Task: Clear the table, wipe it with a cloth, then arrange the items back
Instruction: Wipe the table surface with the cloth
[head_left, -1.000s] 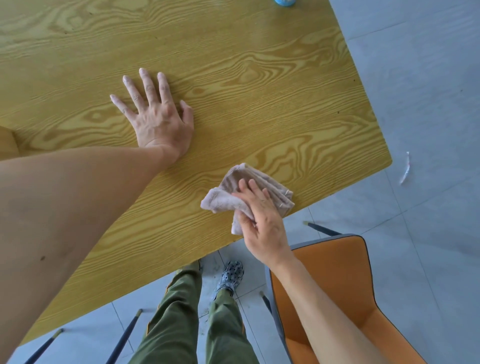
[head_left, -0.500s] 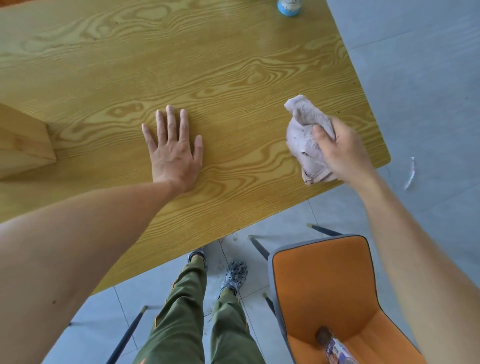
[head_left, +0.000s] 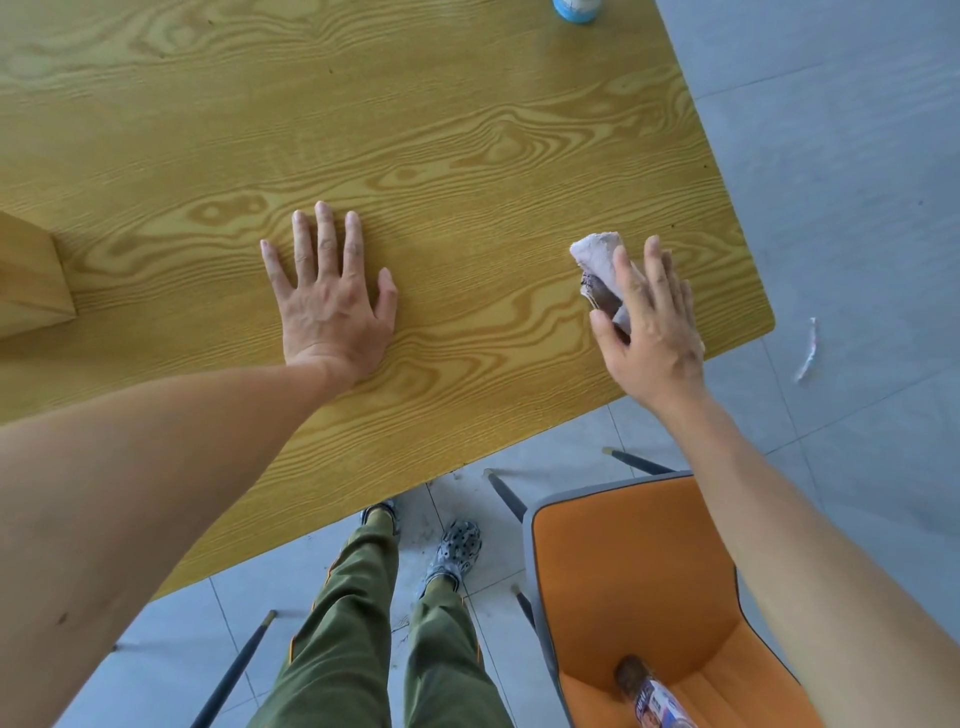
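Observation:
A yellow wood-grain table fills the upper view. My left hand lies flat on it, palm down, fingers spread, holding nothing. My right hand presses a crumpled pale pink cloth onto the table near its right front corner; the fingers lie over the cloth and hide most of it. A bottle lies on the seat of an orange chair below my right arm. A blue-and-white container stands at the table's far edge, cut off by the frame.
A light wooden block sits on the table at the left edge. Grey tiled floor lies to the right, with a white scrap on it. My legs and shoes stand below the table's front edge, between dark chair legs.
My right hand carried the cloth from the table's front edge up and right, then laid it flat near the right corner. My left hand stayed planted.

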